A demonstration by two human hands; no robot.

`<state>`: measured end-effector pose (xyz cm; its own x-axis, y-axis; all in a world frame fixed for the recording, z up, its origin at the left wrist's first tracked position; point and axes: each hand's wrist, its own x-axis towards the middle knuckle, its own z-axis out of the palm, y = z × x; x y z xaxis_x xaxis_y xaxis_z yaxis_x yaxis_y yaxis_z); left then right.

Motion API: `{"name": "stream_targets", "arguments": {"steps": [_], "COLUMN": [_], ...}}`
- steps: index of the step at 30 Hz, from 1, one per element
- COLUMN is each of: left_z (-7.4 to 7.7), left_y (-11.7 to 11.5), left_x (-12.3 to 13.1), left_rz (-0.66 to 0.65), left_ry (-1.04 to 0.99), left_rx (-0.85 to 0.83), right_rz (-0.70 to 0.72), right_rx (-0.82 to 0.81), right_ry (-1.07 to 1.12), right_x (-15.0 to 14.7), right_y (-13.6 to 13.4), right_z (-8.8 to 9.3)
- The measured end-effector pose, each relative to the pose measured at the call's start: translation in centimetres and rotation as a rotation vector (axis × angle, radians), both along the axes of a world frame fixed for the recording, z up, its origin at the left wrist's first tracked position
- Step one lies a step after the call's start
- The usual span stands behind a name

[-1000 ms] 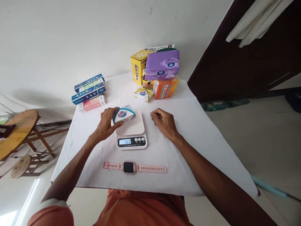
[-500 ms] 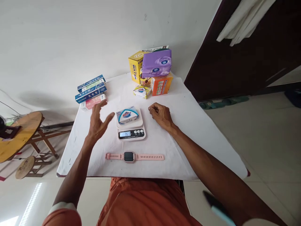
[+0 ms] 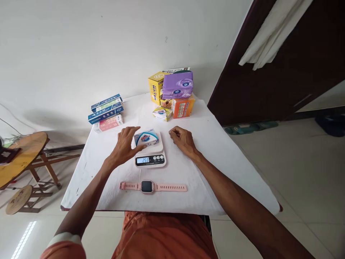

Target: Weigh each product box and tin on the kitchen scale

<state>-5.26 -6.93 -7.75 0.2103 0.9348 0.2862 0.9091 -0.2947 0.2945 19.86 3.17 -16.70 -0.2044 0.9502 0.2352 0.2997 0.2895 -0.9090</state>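
Note:
A white and blue boxed bar of soap [image 3: 150, 137] is at the white digital kitchen scale [image 3: 160, 148], whose display reads 253. My left hand [image 3: 124, 145] reaches around the soap box's left end, thumb along the front and fingertips at the back edge. Whether the box still rests fully on the scale pan, I cannot tell. To the right of the scale, my right hand [image 3: 183, 140] rests on the white cloth, fingers curled in and pressed together. Anything inside that hand is hidden. A pink-strapped smartwatch [image 3: 147, 186] lies flat in front of the scale.
Blue toothpaste boxes [image 3: 105, 112] and a pink box [image 3: 109, 123] are stacked at back left. At the back right stand a yellow box [image 3: 154, 87], a purple tissue pack [image 3: 178, 85], an orange box [image 3: 183, 107] and a yellow soap box [image 3: 162, 113]. Wooden stools [image 3: 25, 196] are left.
My left hand has moved right and closed in on the soap box. The display has dropped from 363 to 253. My right hand stays beside the scale; the view has tilted slightly.

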Motion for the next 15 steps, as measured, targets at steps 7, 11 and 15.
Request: {"name": "stream_targets", "arguments": {"steps": [7,11,15], "left_z": [-0.2,0.7,1.5], "left_y": [2.4,4.1,8.5], "left_x": [0.7,-0.1,-0.2], "left_rz": [-0.029,-0.075,-0.095], "left_ry": [0.223,0.145,0.108], "left_rx": [-0.238,-0.227,-0.132], "right_rz": [0.001,0.007,0.018], "right_rx": [0.012,0.023,0.034], "right_ry": [-0.002,0.027,0.04], "right_x": [0.0,0.0,0.0], "right_y": [0.4,0.6,0.8], "right_z": [-0.3,-0.6,-0.8]}}
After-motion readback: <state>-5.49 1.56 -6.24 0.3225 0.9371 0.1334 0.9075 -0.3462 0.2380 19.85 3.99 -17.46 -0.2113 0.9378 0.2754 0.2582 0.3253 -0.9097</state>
